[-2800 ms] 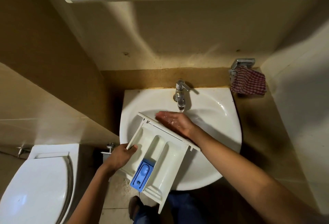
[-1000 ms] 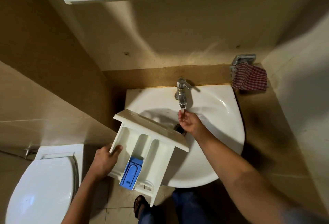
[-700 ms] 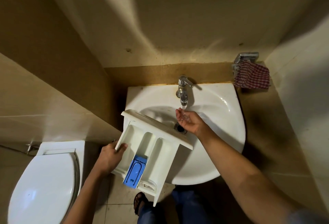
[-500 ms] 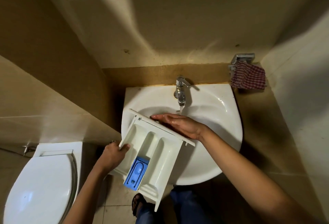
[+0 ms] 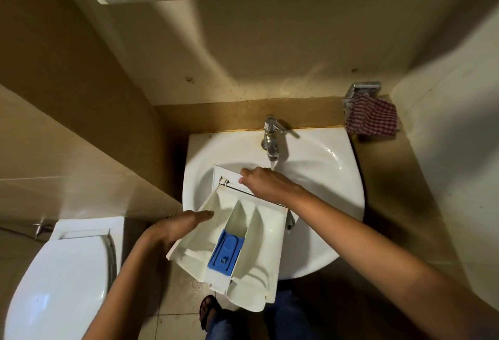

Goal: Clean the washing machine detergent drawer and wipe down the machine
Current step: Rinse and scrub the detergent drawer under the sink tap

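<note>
A white detergent drawer [image 5: 259,234] with a blue insert [image 5: 225,254] is held tilted over the near left rim of a white sink [image 5: 324,177], its front panel under the running tap [image 5: 271,139]. The left hand [image 5: 178,227] presses flat, fingers straight, against its side, while the right hand [image 5: 267,185] curls over the front panel. A checked cloth [image 5: 371,118] hangs right; a toilet [image 5: 59,285] stands left.

I hold the white detergent drawer [image 5: 251,234] tilted over the sink [image 5: 324,231], my left hand [image 5: 181,224] flat against its side wall, my right hand [image 5: 267,185] curled over its front panel just below the running tap [image 5: 271,139]. A blue insert [image 5: 225,254] sits in the middle compartment; a checked cloth [image 5: 371,118] hangs at right.
</note>
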A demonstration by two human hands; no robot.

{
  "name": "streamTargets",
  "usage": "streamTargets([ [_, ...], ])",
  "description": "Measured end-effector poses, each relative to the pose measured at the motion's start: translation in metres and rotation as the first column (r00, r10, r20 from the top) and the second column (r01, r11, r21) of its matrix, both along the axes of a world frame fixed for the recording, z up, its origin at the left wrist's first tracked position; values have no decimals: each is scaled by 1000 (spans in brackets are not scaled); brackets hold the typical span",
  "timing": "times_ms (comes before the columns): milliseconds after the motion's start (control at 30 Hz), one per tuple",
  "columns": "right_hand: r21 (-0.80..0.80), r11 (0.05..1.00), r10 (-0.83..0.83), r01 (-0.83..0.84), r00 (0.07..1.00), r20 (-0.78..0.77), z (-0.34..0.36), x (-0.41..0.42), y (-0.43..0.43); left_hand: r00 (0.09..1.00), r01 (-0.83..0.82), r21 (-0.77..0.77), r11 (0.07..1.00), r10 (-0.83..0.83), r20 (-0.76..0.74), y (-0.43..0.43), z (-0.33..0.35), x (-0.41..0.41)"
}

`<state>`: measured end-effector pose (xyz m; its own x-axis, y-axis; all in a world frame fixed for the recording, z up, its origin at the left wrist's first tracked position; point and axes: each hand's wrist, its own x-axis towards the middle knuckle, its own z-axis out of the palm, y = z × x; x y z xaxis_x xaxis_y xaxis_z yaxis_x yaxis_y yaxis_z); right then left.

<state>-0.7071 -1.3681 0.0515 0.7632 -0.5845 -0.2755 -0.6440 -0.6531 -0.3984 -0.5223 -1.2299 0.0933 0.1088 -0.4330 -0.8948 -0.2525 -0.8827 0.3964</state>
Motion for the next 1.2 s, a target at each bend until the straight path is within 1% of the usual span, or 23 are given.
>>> streamTargets([
  [33, 6, 1000, -14, 14, 1000, -19, -4, -2, -1, 994, -85, 12, 996, 86, -61, 2, 6, -1],
  [100, 40, 998, -52, 54, 997, -49, -13, -5, -4, 947, -241, -7, 970, 234, -220, 7, 18, -6],
  [200, 151, 977, -141, 153, 986, -86, -26, -11, -10, 819, -437, -54, 898, 371, -438, 14, 23, -10],
  [233, 216, 957, -178, 193, 980, -88, -32, -14, -12, 781, -485, -79, 871, 391, -487, 16, 16, -8],
  [267, 280, 933, -212, 227, 974, -81, -39, -17, -13, 758, -499, -108, 860, 373, -535, 17, 17, -12],
  [333, 349, 901, -252, 256, 966, -57, -52, -22, -15, 754, -481, -125, 868, 336, -565, 17, 13, -19],
  [400, 380, 893, -232, 240, 970, -68, -63, -26, -18, 795, -461, -128, 878, 345, -500, 14, 8, -27],
  [433, 402, 884, -222, 237, 971, -85, -67, -28, -20, 820, -460, -136, 878, 361, -444, 11, 6, -32],
  [533, 431, 875, -183, 219, 975, -122, -74, -31, -23, 879, -447, -246, 860, 372, -297, 0, 8, -51],
  [600, 423, 876, -192, 232, 972, -135, -77, -31, -25, 889, -451, -305, 839, 391, -239, -9, 13, -63],
  [700, 463, 837, -259, 293, 956, -137, -80, -34, -29, 871, -490, -336, 805, 440, -217, -19, 10, -74],
  [833, 440, 854, -281, 278, 958, -61, -92, -47, -36, 861, -507, -361, 783, 475, -180, -27, 3, -80],
  [967, 420, 817, -436, 395, 900, 2, -97, -55, -42, 859, -507, -398, 764, 484, -166, -32, 2, -90],
  [1100, 336, 799, -543, 499, 839, 46, -96, -62, -45, 860, -507, -418, 754, 477, -183, -35, 2, -101],
  [1200, 170, 820, -552, 547, 834, -21, -96, -66, -46, 868, -495, -428, 756, 457, -197, -34, 1, -106],
])
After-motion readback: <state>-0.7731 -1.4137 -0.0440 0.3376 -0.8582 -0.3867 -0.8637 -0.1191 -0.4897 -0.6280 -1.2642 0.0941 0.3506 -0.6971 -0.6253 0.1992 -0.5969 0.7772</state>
